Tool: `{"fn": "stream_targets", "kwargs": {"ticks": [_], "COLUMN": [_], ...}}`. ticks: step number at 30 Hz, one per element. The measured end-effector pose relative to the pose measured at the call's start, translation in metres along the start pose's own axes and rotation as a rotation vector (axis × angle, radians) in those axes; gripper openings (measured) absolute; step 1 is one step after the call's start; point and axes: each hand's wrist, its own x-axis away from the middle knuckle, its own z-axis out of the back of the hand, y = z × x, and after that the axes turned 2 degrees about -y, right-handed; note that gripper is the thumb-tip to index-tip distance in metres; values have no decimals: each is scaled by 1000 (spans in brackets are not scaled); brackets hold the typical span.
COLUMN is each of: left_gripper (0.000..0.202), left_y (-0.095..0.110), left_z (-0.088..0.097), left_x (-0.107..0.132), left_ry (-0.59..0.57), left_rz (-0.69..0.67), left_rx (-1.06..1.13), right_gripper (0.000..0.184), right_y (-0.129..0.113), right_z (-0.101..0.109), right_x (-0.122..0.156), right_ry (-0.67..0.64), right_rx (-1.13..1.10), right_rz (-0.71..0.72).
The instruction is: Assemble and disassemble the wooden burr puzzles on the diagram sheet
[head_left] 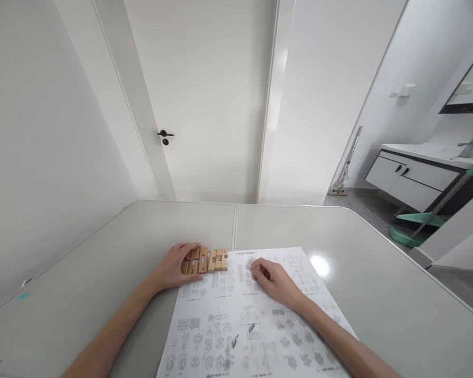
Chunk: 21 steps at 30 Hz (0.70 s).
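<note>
Your left hand [172,271] lay flat on the bench [382,283], fingers curved round the left end of a row of wooden puzzle blocks [207,260]. The fingertips touched the end block. Your thumb was hidden behind the wood, so I could not tell whether you gripped it or only rested against it. The notched blocks stood side by side, touching, at the top left corner of a printed instruction sheet [236,325], just left of the bench's middle seam [234,226].

Your right hand [275,281] rested on that sheet, well apart from the blocks. It lay knuckles up with the fingers half curled, fingertips on the paper and nothing visible in it. The sheet's diagrams were too small and blurred to read, its lower edge was cut off by the frame, and your right forearm covered part of it. A glare spot [319,265] shone on the bench beside it.

Beyond the bench stood a white door [205,105] with a dark handle [165,135].
</note>
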Motion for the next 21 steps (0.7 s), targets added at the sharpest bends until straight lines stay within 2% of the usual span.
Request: {"fn": "stream_targets", "kwargs": {"ticks": [13, 21], "left_gripper": [64, 64], "left_y": [9, 9], "left_z": [0, 0], "left_x": [0, -2], "left_ry": [21, 39], "left_rz": [-68, -32], "left_rx": [-71, -66], "right_gripper": [20, 21], "right_y": [2, 3], "right_z": [-1, -1], "right_x": [1, 1], "right_ry": [2, -4], "right_rx": [3, 5], "right_rz": [10, 6]}}
